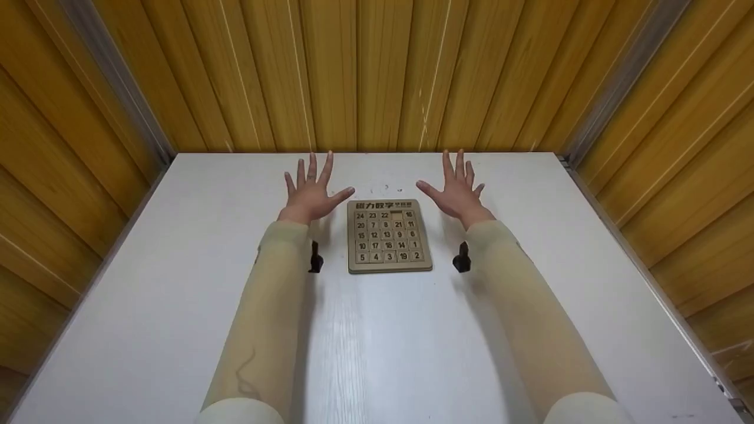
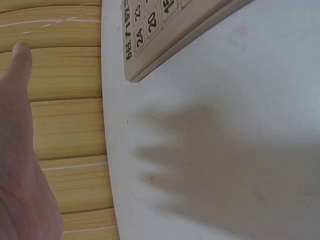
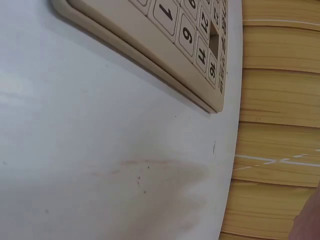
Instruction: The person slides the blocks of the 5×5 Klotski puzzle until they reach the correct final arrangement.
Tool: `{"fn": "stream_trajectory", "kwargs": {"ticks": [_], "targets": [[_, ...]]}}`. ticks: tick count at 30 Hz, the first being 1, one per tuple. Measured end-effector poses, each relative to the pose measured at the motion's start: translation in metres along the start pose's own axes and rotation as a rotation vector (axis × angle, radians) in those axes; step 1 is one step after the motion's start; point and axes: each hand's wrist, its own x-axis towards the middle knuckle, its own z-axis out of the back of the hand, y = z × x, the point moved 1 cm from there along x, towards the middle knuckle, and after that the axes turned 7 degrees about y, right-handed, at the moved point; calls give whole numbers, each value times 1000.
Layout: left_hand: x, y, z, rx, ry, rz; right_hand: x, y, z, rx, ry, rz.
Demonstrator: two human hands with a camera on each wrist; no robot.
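A beige sliding number puzzle (image 1: 390,235) lies flat on the white table, its numbered tiles facing up and one slot in the top row vacant. To the puzzle's upper left, my left hand (image 1: 312,197) is held above the table with fingers spread and nothing in it. My right hand (image 1: 459,191) mirrors it on the upper right, fingers spread too and holding nothing. Neither hand touches the puzzle. In the left wrist view, part of the left hand (image 2: 22,165) shows beside the puzzle's corner (image 2: 150,55). Only a sliver of the right hand (image 3: 307,217) appears in the right wrist view.
The white table (image 1: 389,341) meets a yellow wood-patterned wall (image 1: 377,76) at its far edge, with similar walls on the left and right. A small black piece (image 1: 316,259) sticks out at the left wrist, another black piece (image 1: 462,259) at the right.
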Motion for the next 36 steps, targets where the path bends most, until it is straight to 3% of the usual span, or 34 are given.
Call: {"fn": "stream_trajectory", "kwargs": {"ticks": [8, 15, 23, 31, 36], "targets": [[-10, -1, -28, -235, 15, -67, -19, 5, -19, 78, 44, 90], [-29, -4, -53, -494, 49, -116, -36, 8, -38, 68, 95, 158], [-50, -2, -74, -586, 53, -138, -57, 14, -58, 32, 167, 213], [-66, 3, -93, -623, 89, -103, -71, 21, -76, -11, 271, 233], [-71, 2, -98, -546, 98, -147, -77, 26, -81, -37, 316, 244]]}}
